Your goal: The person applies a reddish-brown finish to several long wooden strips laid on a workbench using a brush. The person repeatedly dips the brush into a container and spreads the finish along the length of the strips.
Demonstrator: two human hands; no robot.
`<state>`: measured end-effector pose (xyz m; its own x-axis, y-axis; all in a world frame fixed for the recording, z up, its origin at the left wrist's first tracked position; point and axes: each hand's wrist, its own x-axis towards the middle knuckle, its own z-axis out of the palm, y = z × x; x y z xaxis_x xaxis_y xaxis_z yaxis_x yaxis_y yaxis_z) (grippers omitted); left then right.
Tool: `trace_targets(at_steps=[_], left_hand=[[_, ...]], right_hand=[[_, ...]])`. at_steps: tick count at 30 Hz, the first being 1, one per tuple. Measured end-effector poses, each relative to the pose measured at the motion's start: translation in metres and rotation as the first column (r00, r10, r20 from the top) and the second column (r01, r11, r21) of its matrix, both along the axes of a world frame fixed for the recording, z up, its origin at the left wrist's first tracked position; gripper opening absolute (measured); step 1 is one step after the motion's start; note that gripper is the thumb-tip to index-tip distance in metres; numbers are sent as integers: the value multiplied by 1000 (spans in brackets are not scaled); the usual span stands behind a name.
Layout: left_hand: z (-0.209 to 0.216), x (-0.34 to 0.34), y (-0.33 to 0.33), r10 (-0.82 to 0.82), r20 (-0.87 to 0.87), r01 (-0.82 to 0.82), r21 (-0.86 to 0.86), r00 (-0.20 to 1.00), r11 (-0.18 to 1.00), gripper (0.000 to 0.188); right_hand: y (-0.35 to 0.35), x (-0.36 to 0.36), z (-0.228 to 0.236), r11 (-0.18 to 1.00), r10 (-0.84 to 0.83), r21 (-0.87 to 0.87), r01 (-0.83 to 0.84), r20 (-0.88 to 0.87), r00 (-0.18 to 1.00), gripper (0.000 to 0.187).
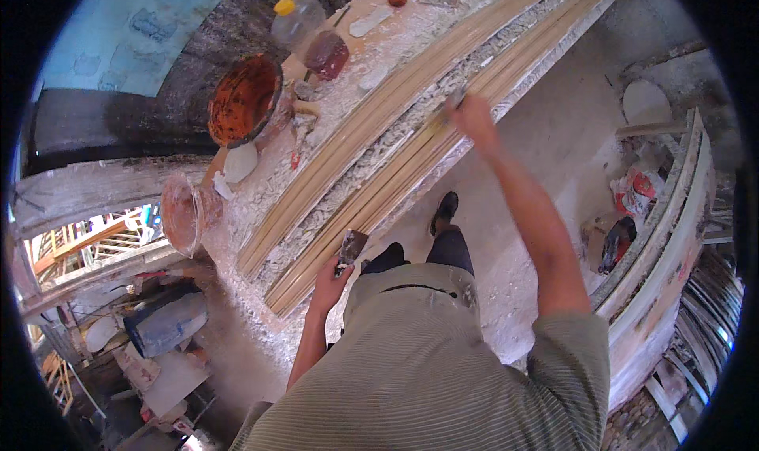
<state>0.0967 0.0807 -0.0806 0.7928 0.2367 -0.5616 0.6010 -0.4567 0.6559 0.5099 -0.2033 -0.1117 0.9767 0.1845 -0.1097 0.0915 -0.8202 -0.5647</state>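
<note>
Powder-whitened bench (315, 141) is carrying two long, brown wooden strips (411, 83) running near-left to far-right; the right hand (473, 117), curled around something indistinct, is lying over the right strip (371, 196), beside whose near end the left hand (327, 283) is gripping a dark, flat-bladed scraper (353, 246).

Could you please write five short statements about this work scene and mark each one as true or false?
1. The left hand holds a flat-bladed tool. True.
2. The right hand is at the bundle of wooden strips farther from the person. False: the right hand is at the nearer bundle.
3. The open bucket is stained orange inside. True.
4. The clear bottle has a red cap. False: its cap is yellow.
5. The two bundles are stacked. False: they lie side by side, with a gap between.
</note>
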Motion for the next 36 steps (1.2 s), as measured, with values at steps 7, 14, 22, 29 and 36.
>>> trace_targets(at_steps=[7,14,22,29,36], left_hand=[[19,2,-49,165,-87,-174,-109,983,979,36],[26,26,-45,137,-123,-154,-136,983,979,41],[-6,94,-52,-200,175,191,66,964,979,47],[-9,126,-83,-194,273,191,38,942,981,43],[-9,171,-109,-227,286,223,48,931,974,43]], right_hand=[[5,-82,28,805,241,550,-225,43,969,31],[-61,-96,5,853,-179,519,52,198,964,15],[-141,-101,80,829,-499,397,395,204,842,16],[-129,-199,58,654,-667,496,571,22,745,17],[-159,-226,59,522,-737,547,654,-98,669,17]])
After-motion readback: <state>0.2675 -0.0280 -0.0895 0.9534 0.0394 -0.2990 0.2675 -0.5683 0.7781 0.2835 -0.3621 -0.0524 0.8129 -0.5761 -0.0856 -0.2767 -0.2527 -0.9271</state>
